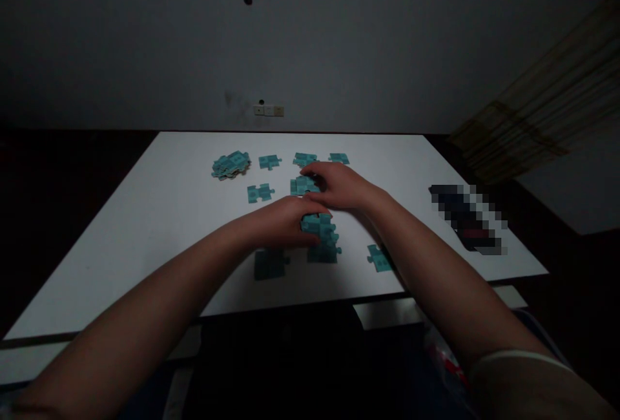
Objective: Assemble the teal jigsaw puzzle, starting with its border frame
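Teal puzzle pieces lie on a white table (179,213). My left hand (290,221) is closed on a teal piece (312,222), held over a group of pieces (323,252) near the middle. Beyond it, my right hand (335,185) curves over another teal piece (301,185), with thumb and fingers at its right side; whether it grips that piece is hard to tell. A dark-looking piece (270,265) lies below my left wrist. Under the right forearm's edge is a partly covered piece (379,258).
A pile of teal pieces (231,165) stands at the back left. Single pieces (270,161) (260,192) (340,157) and a further one (305,159) lie around. A dark, pixelated object (465,216) is at the right. Behind the table is a wall with sockets (268,110).
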Demonstrator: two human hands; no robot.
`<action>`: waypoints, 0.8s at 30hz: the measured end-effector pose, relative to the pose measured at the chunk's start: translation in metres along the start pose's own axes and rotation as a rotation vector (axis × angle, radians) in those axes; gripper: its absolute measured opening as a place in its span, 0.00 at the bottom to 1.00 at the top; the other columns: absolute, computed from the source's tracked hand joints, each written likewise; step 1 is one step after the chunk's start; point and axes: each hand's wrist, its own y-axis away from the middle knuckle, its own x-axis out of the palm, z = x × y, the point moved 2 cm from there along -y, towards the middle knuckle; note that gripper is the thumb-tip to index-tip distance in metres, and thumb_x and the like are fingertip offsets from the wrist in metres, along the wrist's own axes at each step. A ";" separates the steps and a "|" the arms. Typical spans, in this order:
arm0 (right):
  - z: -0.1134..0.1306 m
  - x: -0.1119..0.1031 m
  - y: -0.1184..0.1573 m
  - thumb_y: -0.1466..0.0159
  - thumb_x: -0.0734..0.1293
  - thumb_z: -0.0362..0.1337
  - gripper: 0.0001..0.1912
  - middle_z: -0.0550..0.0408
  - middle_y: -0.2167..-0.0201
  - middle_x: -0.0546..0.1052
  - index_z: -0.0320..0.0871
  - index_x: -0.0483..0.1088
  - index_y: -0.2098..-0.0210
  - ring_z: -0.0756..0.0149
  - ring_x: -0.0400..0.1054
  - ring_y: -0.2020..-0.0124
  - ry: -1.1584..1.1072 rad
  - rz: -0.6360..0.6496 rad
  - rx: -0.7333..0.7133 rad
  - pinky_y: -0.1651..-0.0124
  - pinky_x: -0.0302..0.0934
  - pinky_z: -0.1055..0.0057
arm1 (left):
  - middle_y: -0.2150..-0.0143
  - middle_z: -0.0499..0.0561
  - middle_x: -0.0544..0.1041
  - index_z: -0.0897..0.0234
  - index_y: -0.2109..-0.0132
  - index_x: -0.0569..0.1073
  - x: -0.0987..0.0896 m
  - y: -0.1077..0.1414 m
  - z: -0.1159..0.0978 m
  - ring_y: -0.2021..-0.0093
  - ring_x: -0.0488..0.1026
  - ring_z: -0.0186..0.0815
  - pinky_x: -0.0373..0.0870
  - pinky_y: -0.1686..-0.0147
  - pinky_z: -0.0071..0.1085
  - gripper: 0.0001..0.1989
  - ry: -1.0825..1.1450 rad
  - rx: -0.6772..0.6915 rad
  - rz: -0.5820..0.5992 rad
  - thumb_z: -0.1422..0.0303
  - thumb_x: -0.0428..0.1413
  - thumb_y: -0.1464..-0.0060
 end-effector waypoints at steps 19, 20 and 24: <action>-0.004 0.002 0.001 0.34 0.81 0.41 0.33 0.44 0.40 0.87 0.48 0.80 0.31 0.43 0.82 0.46 -0.012 0.009 -0.015 0.44 0.73 0.52 | 0.65 0.47 0.78 0.59 0.54 0.79 -0.002 -0.003 0.015 0.66 0.71 0.36 0.69 0.64 0.32 0.13 0.285 -0.040 -0.041 0.59 0.69 0.40; -0.004 0.001 0.002 0.35 0.81 0.41 0.33 0.44 0.40 0.87 0.49 0.80 0.31 0.44 0.82 0.47 -0.013 0.009 -0.010 0.44 0.73 0.53 | 0.64 0.47 0.78 0.59 0.54 0.79 -0.002 -0.003 0.015 0.66 0.71 0.36 0.69 0.63 0.32 0.13 0.279 -0.039 -0.046 0.59 0.69 0.40; -0.005 0.001 0.002 0.36 0.81 0.39 0.35 0.45 0.40 0.87 0.50 0.80 0.30 0.44 0.82 0.47 -0.028 0.003 -0.008 0.44 0.74 0.53 | 0.63 0.48 0.78 0.59 0.56 0.77 -0.002 -0.003 0.016 0.64 0.72 0.38 0.71 0.61 0.33 0.13 0.258 -0.032 -0.045 0.58 0.69 0.40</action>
